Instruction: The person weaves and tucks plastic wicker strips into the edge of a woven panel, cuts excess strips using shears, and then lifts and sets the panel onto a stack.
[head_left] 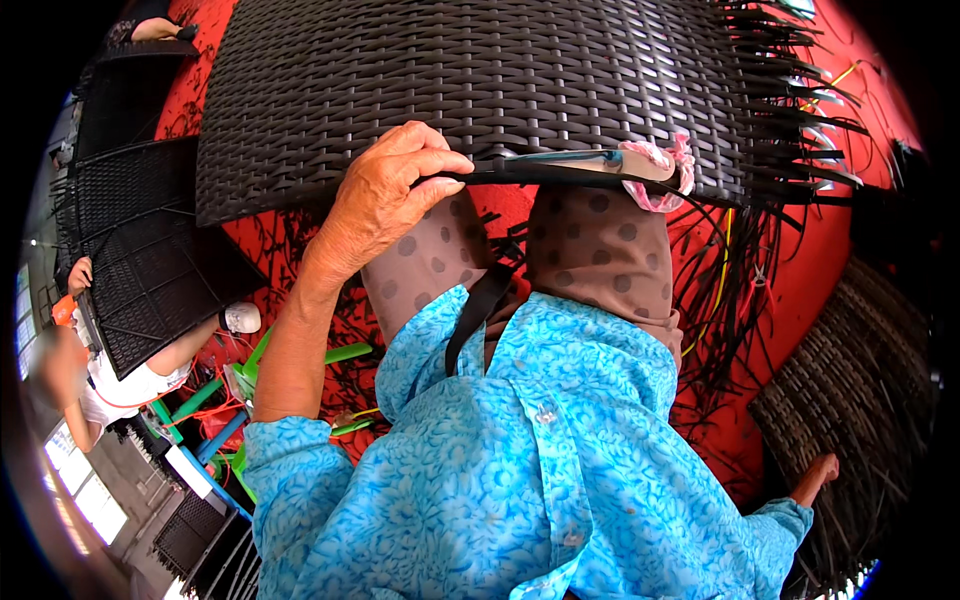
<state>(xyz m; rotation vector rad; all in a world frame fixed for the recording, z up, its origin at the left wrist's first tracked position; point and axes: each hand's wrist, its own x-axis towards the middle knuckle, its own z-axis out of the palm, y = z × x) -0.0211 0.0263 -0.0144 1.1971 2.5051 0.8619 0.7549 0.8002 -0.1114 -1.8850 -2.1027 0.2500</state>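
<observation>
A dark woven panel (470,80) of flat black strips lies across my knees, with long loose strip ends sticking out on its right side. At its near edge my left hand (385,195) pinches a black strip (500,176) between thumb and forefinger. Along that same edge rests a flat, narrow tool (570,160) with pink cloth (660,170) tied at its right end; its exact kind cannot be made out. Far off to the right, my right hand (822,472) is curled by a brown woven piece with loose strips (850,390). What its fingers hold is too small to see.
Strip scraps litter the red floor (735,440), where red-handled pliers (760,278) lie at the right. Another person (140,390) works at the left by dark woven panels (150,260). Green stool legs (250,365) and red cords stand near my left elbow.
</observation>
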